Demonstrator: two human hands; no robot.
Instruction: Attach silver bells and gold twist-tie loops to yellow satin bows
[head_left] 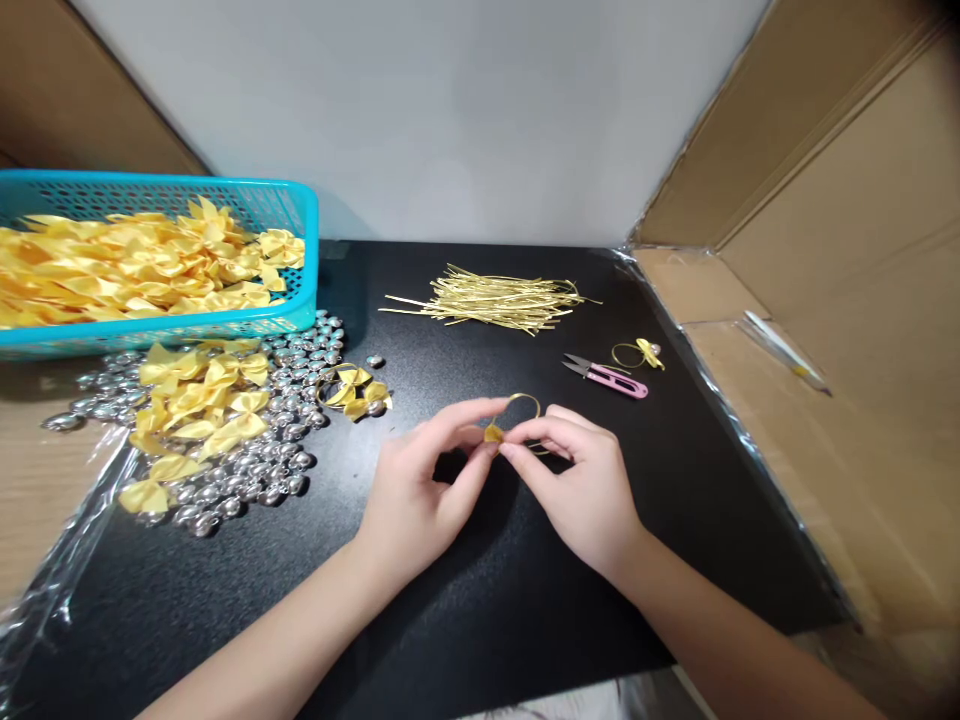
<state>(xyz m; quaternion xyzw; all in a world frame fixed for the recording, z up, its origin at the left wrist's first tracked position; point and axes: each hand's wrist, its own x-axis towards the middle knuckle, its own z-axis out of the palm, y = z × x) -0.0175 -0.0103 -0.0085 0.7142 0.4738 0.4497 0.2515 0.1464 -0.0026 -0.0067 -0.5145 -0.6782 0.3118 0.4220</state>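
Observation:
Over the middle of the black table, my left hand [427, 475] and my right hand [581, 480] meet fingertip to fingertip. Both pinch a small yellow ribbon bow [493, 433], mostly covered by the fingers. A thin gold tie [527, 398] curves up in a loop from between the hands, and part of it passes behind the right fingers. To the left of my left hand lie a few yellow bows with gold ties [356, 392]. Pink-handled thread snips [607, 377] rest beyond my right hand, near a tied bow with a silver bead [646, 352].
A turquoise basket [311, 260] full of yellow bows stands at the back left. In front of it, loose bows [202, 395] lie on many silver beads [270, 480]. A bundle of gold ties [502, 300] is at the back. A white pen-like object [787, 350] rests on the cardboard at right.

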